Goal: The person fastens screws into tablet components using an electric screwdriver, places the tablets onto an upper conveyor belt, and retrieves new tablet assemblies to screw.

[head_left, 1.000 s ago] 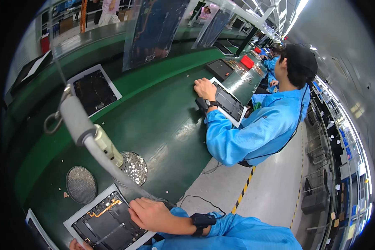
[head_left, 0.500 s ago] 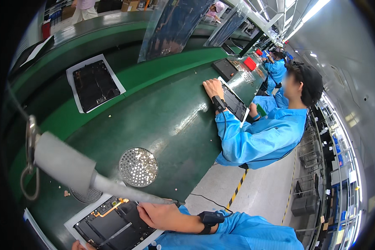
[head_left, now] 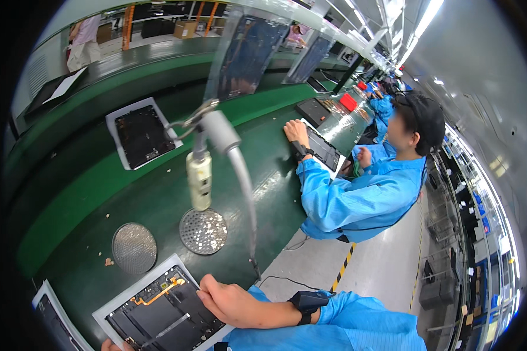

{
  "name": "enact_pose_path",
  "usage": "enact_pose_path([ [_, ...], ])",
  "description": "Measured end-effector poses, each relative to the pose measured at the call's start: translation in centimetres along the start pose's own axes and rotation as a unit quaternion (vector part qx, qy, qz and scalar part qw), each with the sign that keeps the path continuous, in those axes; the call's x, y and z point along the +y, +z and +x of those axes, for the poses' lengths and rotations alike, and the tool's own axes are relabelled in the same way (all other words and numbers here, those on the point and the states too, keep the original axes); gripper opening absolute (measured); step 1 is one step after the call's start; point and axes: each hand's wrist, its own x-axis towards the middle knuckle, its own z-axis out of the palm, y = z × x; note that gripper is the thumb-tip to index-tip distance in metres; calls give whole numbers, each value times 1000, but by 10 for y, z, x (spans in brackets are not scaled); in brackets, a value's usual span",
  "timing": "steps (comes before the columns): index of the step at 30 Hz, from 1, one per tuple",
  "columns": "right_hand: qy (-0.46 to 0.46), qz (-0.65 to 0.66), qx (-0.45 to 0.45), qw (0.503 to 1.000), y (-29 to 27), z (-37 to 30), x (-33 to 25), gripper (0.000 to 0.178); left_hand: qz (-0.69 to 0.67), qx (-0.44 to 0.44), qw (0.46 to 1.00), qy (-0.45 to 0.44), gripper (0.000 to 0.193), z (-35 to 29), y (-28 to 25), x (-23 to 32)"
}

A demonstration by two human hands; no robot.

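Observation:
A black device housing [head_left: 158, 310] with an orange ribbon cable lies on a white sheet at the bottom left. My left hand [head_left: 116, 346] shows only fingertips, closed on its lower left corner. My right hand [head_left: 235, 300] has curled fingers at the housing's right side, thumb side against it; whatever is between the fingers is hidden. Beyond the housing sit two round perforated dishes: the right one [head_left: 204, 231] holds small shiny bits, the left one [head_left: 134, 248] looks dark. A pale yellow cylindrical tool [head_left: 199, 181] hangs over the right dish, beside a grey-sleeved cable [head_left: 219, 131] and metal hook.
Another housing on white backing [head_left: 145, 133] lies farther back. A second sheet-backed panel [head_left: 58, 316] stands at the left edge. A co-worker in blue [head_left: 366, 193] sits at the right with a similar panel [head_left: 322, 146]. Clear plastic sheets [head_left: 246, 52] hang over the bench. Small scraps [head_left: 109, 262] lie near the left dish.
The view has shifted. The hanging cable and hook have swung right, bringing the pale yellow tool into sight. The left dish is uncovered. The co-worker's lower hand has risen. My hands remain at the housing.

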Motion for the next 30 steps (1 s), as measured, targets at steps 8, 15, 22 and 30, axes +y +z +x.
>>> enact_pose_path([
  [8,-3,-9,82,997,12,31,-50,17,-141,27,990,6,42,4,-20,63],
  [15,-128,17,166,978,110,207,-80,16,0,168,980,106,41,-36,-23,60],
  [22,-74,-45,141,986,190,381,-85,27,193,-64,963,177,35,-19,-1,49],
  [30,-24,-412,365,835,163,488,-31,19,280,-44,942,182,24,-13,14,58],
])
